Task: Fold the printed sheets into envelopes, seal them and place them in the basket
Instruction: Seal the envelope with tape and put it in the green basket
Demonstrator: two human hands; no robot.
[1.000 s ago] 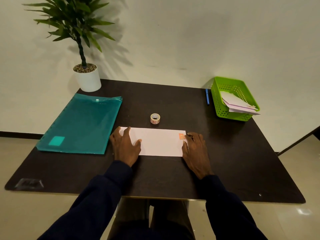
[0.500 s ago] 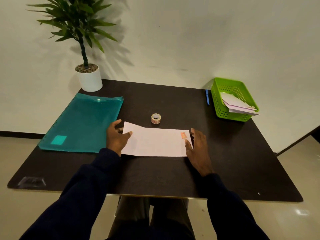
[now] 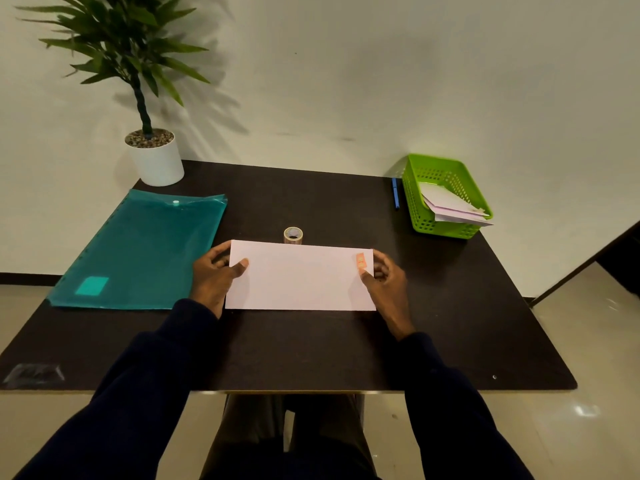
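A pale pink folded envelope (image 3: 300,278) with an orange sticker (image 3: 360,260) near its right end is held just above the dark table (image 3: 311,351). My left hand (image 3: 213,277) pinches its left end, thumb on top and fingers behind. My right hand (image 3: 386,282) pinches the right end below the sticker. A small sticker roll (image 3: 293,234) stands just behind the envelope. The green basket (image 3: 420,216) at the back right holds several folded envelopes (image 3: 450,207).
A teal plastic folder (image 3: 142,251) lies on the left of the table. A potted plant (image 3: 154,157) stands at the back left corner. A blue pen (image 3: 395,193) lies beside the basket's left wall. The wall runs behind the table.
Both hands went from pressing flat on the envelope's ends to pinching them. The envelope has come up off the table and looks larger and nearer.
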